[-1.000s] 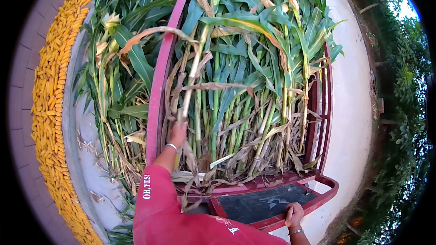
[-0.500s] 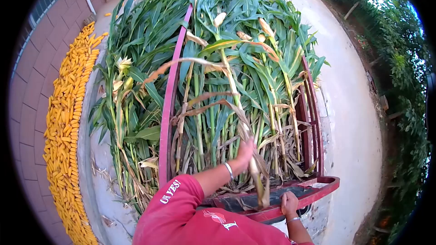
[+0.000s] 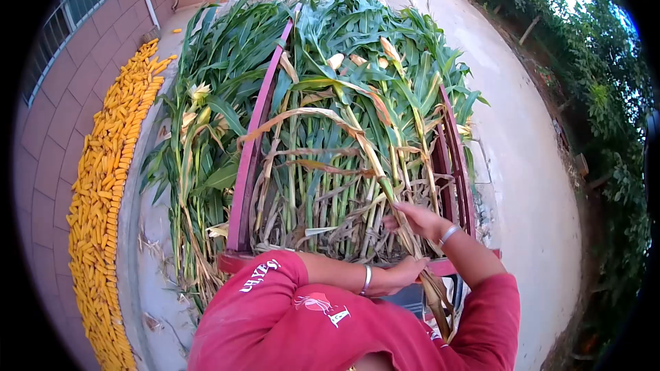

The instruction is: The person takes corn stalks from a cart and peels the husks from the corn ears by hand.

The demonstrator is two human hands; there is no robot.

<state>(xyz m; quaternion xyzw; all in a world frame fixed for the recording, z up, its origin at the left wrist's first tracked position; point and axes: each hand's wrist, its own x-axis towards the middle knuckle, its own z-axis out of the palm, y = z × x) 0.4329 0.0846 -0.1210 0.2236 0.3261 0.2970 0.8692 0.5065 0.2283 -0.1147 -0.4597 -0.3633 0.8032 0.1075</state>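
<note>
Grips a corn stalk (image 3: 378, 168), slanting over the near end of the red cart (image 3: 249, 185), with the left hand (image 3: 407, 272), fingers closed round its lower part; holds the right hand (image 3: 423, 222) higher, fingers outstretched, contact unclear. Seems midway with this stalk, leaving other stalks (image 3: 292, 189) inside the cart untouched.

Stalk (image 3: 387, 187) partly behind left hand (image 3: 403, 273); top-cropped window (image 3: 81, 5)

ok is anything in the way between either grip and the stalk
Nothing visible: the left grip is closed on the stalk near its lower end, and the right grip is open right at it, further up. Whatever lies beneath either is hidden.
</note>
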